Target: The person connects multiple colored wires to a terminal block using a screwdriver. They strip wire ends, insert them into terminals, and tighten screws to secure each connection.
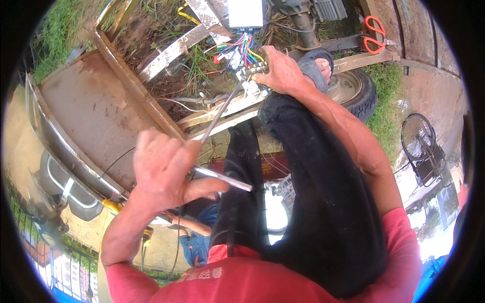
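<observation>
My left hand, slightly blurred, is closed around the handle of a long metal bar wrench. Its thin shaft runs up and away to a small metal block with terminals; a shorter crossbar sticks out past my thumb. The crossbar's other end is hidden by my hand, so I cannot tell if the handle is L- or T-shaped. Thumb and fingers of my right hand grip the block from the right. A bundle of coloured wires hangs just above it, leading from a white-topped box.
Rusty frame rails and a brown metal panel stand at left. Orange-handled scissors lie on a beam at upper right, above a wheel. My sandalled foot rests beside the wheel. Another person in blue is behind the frame.
</observation>
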A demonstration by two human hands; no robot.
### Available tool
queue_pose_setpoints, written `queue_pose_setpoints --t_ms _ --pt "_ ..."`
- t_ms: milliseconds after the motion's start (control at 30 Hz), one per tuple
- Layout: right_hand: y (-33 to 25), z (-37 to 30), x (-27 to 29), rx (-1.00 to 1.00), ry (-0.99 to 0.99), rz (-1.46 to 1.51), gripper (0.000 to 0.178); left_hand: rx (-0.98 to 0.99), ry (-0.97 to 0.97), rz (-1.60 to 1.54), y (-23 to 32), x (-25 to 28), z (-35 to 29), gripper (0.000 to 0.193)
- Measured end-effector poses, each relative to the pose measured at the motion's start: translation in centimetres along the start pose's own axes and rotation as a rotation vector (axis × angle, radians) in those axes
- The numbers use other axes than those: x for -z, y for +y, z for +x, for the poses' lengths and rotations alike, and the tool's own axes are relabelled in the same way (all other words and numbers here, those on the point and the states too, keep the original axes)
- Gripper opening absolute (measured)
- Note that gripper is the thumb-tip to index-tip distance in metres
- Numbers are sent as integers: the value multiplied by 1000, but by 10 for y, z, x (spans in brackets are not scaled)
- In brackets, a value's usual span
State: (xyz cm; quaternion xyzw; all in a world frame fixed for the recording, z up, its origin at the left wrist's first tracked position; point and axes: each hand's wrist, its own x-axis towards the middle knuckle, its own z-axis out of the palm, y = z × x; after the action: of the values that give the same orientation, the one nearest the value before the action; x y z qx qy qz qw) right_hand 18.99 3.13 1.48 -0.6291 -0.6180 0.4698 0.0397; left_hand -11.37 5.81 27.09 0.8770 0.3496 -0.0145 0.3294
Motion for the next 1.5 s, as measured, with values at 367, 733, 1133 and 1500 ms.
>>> queue_pose_setpoints --t_ms 367,733,1133,1500 --pt "-1 2 -1 -2 3 2 86 959 315 -1299 56 -27 -18 28" --pt "-2 0 0 -2 13 4 84 1050 562 -1509 82 -43 -3 29" --pt "-1 1 1 1 -1 10 84 750 780 -2553 73 -64 -20 29" --pt "-5 2 4 -22 -32 0 86 325 787 -1134 38 -111 35 22"
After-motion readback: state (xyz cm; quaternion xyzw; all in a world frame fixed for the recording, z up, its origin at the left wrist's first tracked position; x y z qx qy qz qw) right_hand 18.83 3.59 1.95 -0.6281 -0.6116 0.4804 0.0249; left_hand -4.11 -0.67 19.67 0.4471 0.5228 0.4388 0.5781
